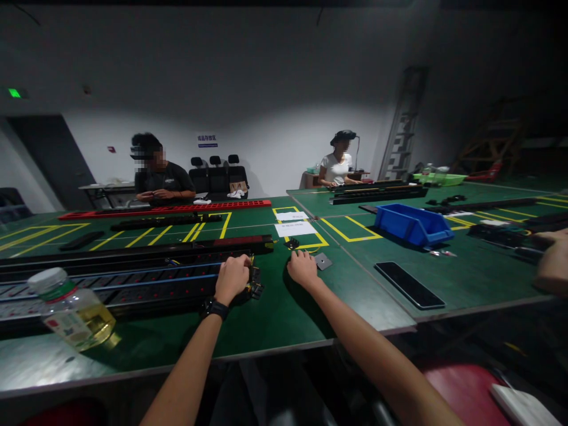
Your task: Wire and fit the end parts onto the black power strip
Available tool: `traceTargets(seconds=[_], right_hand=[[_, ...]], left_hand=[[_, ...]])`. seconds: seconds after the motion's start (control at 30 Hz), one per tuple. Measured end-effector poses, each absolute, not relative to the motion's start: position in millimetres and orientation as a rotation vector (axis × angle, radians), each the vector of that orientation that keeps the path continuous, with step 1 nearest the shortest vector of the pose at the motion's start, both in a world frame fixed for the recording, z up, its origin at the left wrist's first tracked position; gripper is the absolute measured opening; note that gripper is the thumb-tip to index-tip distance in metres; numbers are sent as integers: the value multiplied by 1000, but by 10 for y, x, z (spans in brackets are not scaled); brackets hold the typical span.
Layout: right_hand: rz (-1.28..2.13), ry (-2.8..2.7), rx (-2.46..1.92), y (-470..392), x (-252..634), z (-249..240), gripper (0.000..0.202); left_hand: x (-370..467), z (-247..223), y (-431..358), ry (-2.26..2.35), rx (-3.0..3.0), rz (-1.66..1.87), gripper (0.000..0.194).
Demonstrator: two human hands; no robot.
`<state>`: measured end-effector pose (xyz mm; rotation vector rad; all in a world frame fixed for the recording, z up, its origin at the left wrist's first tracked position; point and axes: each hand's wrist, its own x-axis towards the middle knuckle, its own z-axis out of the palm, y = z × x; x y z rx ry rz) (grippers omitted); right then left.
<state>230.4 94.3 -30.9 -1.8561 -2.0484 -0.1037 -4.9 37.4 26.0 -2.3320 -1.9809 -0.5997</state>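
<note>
My left hand [234, 277], with a dark watch on its wrist, rests at the right end of a long black rail-like unit [177, 278]. Its fingers are curled over that end, beside small black fittings with yellowish bits [255, 287]. The unit has rows of red dots and a blue strip along it. My right hand [303, 268] is on the green tabletop with its fingers bent down and together; what lies under the fingertips is hidden. A small black part [291, 243] lies just beyond them, and a grey square plate with a hole [323, 261] lies to their right.
A bottle of yellow liquid [73, 310] stands at the near left. To the right are a blue bin [412, 225], a phone [409, 284] and another person's hand [552, 260]. White paper labels [294, 229] lie ahead. Two people [162, 180] work across the table, near a red rail [177, 209].
</note>
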Motion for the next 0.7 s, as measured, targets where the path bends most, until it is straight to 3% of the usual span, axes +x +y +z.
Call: traceTargets(seconds=[0.2,0.57,0.7], right_hand=[[-29,-2225,-1666,846,2211,-189,25],[2,-2324,-1504,842,2160,-228,36],[-4,-2338,-1488,842,2175,-243,26]], left_hand=[[-37,257,361,-1944,-2326,-598,31],[-36,218,356,-1891,-2261,-645,31],[-35,214,346,-1845,-2268,-694,30]])
